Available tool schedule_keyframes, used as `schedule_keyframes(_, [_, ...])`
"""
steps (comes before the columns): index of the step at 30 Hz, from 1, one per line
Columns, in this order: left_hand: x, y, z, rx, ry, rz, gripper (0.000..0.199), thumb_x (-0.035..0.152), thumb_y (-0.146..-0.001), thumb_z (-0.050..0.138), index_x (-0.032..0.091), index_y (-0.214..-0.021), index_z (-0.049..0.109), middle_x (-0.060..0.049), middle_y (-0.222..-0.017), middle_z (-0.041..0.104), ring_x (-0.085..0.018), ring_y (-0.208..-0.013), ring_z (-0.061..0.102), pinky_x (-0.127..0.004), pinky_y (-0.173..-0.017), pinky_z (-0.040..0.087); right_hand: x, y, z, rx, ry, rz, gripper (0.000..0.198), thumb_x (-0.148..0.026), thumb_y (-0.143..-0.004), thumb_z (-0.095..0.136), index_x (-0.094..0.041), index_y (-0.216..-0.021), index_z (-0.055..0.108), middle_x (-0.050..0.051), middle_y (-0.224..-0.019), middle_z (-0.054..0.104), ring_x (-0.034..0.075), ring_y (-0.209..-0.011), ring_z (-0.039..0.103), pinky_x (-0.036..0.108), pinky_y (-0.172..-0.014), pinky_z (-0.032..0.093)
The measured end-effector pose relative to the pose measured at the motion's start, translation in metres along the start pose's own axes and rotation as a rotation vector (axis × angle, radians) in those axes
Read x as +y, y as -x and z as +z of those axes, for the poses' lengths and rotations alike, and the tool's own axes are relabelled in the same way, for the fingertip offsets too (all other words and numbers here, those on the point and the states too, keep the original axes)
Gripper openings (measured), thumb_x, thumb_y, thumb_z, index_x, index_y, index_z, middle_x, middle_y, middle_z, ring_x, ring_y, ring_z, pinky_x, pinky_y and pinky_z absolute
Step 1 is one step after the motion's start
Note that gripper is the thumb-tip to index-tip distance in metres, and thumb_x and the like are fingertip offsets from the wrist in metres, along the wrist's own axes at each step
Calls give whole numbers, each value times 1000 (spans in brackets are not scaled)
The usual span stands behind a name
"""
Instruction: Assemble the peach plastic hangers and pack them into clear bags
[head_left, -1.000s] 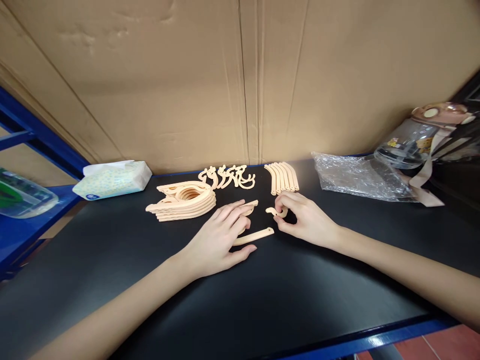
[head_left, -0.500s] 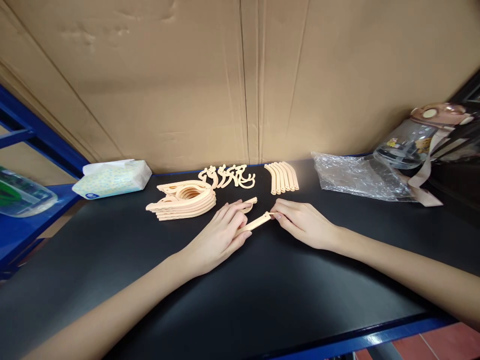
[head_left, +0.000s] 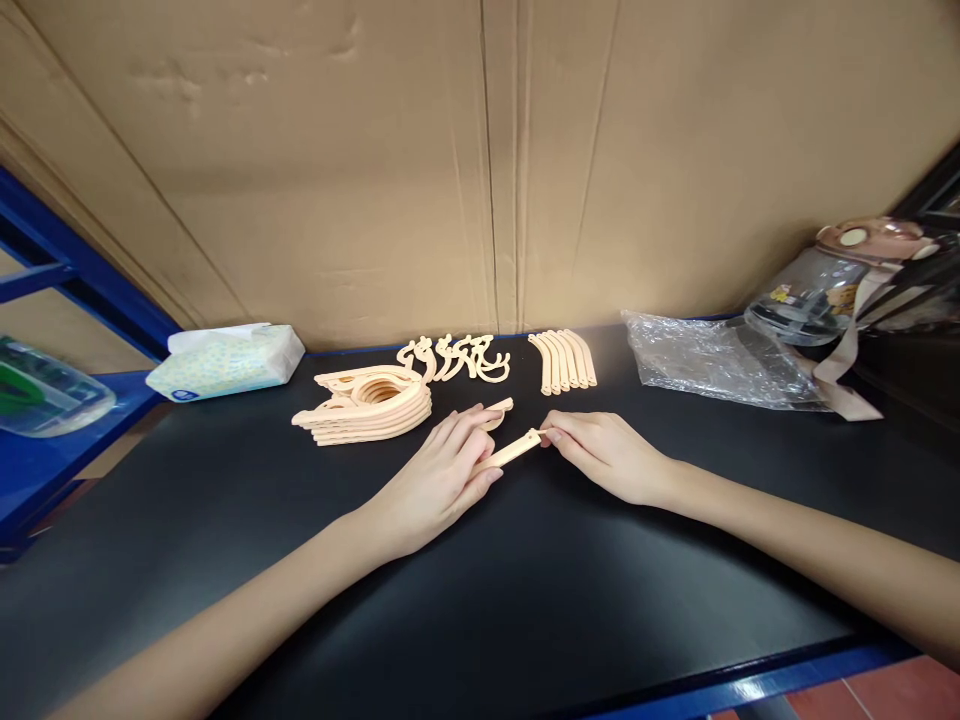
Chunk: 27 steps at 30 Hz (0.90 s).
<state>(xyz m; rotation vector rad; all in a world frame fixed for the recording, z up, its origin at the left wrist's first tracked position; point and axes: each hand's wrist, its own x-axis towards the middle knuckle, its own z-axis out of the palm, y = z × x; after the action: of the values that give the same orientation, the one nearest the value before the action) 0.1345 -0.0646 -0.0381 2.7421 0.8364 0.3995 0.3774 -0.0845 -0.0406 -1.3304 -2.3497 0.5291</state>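
My left hand (head_left: 447, 468) is closed around a beige plastic folding hanger (head_left: 513, 452), partly hidden under the fingers. One arm of it points right, with a small hole at the tip; another beige end shows beyond my knuckles. At that tip my right hand (head_left: 604, 452) pinches a thin beige piece, mostly covered by the fingertips, so its shape cannot be made out. A stack of folded beige hangers (head_left: 375, 420) lies left of my left hand. Loose hanger hooks (head_left: 491, 366) and a row of curved hanger arms (head_left: 561, 362) lie beyond my hands.
On the black table (head_left: 480, 610), a tissue pack (head_left: 232, 365) sits at the back left. A clear plastic bag (head_left: 705, 362) and a strapped water bottle (head_left: 814, 285) are at the back right. Cardboard (head_left: 337, 180) walls the rear; a clear container (head_left: 49, 390) stands far left.
The view has shifted very slightly. Both hands keep the same grip at almost the same place, with no clear movement of the pieces.
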Motion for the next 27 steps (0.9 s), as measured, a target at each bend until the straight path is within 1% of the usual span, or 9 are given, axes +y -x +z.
schedule_keyframes(6, [2, 0, -1, 1, -8, 1, 14, 29, -100, 36, 21, -88, 38, -10, -144, 40, -24, -139, 29, -52, -112, 30, 0, 0, 1, 16, -40, 14, 27, -28, -99, 28, -22, -86, 50, -1, -81, 60, 14, -72, 54, 27, -69, 37])
schedule_keyframes(9, [1, 0, 0, 4, -8, 1, 14, 29, -100, 36, 21, -88, 38, -10, -144, 39, -24, -139, 29, -52, -112, 30, 0, 0, 0, 12, -67, -15, 26, -28, -99, 28, -22, -90, 53, 0, -85, 61, 14, -75, 56, 27, -72, 39])
schedule_keyframes(14, [-1, 1, 1, 15, 2, 5, 13, 29, -100, 36, 21, -90, 39, -11, -142, 41, -23, -139, 28, -51, -113, 30, 0, 0, -1, 22, -102, -14, 27, -28, -99, 27, -22, -87, 50, -1, -80, 60, 14, -72, 54, 27, -70, 39])
schedule_keyframes(18, [-3, 1, 2, 14, -17, 5, 12, 30, -100, 36, 20, -101, 42, -12, -143, 40, -24, -140, 27, -53, -113, 29, 0, 2, 0, 20, -101, 13, 26, -29, -99, 27, -22, -87, 49, -1, -78, 58, 14, -70, 54, 26, -68, 39])
schedule_keyframes(21, [-2, 1, 2, -6, -62, 16, 18, 29, -100, 34, 20, -111, 46, -11, -146, 37, -26, -141, 25, -54, -113, 28, 0, 2, 2, 13, -101, 9, 26, -30, -98, 26, -22, -87, 48, -1, -79, 58, 14, -70, 54, 27, -69, 39])
schedule_keyframes(27, [-2, 2, 2, -35, -101, 18, 24, 27, -100, 32, 20, -114, 50, -9, -150, 30, -28, -142, 22, -54, -114, 28, -1, 2, 2, -4, -64, 4, 24, -29, -98, 27, -22, -85, 45, -1, -77, 56, 14, -68, 52, 27, -67, 38])
